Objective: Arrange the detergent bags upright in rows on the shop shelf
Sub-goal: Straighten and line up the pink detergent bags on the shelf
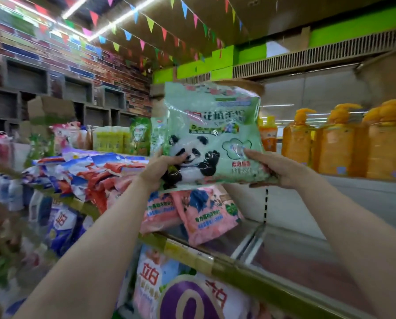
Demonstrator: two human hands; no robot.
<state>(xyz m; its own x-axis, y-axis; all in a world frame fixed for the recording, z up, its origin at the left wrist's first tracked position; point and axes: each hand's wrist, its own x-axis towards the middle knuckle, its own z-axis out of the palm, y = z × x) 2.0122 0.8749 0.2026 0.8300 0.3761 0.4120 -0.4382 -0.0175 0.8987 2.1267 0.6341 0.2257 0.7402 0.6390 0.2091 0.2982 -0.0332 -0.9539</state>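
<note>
Two bare forearms reach up from the bottom of the view, and both hands grip one green detergent bag (212,134) printed with a panda. The left hand (162,168) curls its fingers over the bag's lower left corner, the thumb pressed on the panda print. The right hand (274,168) holds the lower right corner, fingers under the bottom edge and the thumb on the front. The bag is upright, label facing the camera, raised in the air in front of the upper shelf level rather than resting on any shelf.

Just below the bag, two pink detergent bags (192,215) lean tilted on the middle shelf (249,240), near its front rail. To the left, a heap of red, white and blue bags (88,171) lies flat and jumbled on the upper shelf. Behind the heap stand more green bags (140,135), upright. On the lowest level, pink and purple bags (167,286) carry large red characters. To the right, orange pump bottles (337,146) stand in a row on a neighbouring shelf. Coloured pennant flags (151,24) hang across the ceiling.
</note>
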